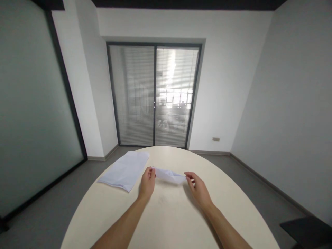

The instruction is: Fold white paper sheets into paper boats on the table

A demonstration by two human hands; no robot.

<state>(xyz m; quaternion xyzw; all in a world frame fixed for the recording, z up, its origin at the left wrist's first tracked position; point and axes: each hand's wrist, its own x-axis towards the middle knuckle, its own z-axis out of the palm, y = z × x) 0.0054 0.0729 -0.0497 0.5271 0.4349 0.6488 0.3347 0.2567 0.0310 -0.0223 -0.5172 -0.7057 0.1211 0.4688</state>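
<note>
A folded piece of white paper (169, 176) is held up between both hands, just above the table. My left hand (148, 182) is closed, pinching its left end between thumb and fingers. At the opposite end, my right hand (197, 187) pinches the right tip, with the thumb below and fingertips on top. Creases run along the paper, and its middle sags a little. To the left of my left hand lies a flat stack of white paper sheets (126, 170), its near edge slightly uneven.
The pale round table (166, 221) carries the paper stack near its left rim. Beyond it stand glass doors with blinds (154, 97). A frosted glass panel (33, 110) is on the left. A dark flat object (308, 230) shows at the lower right.
</note>
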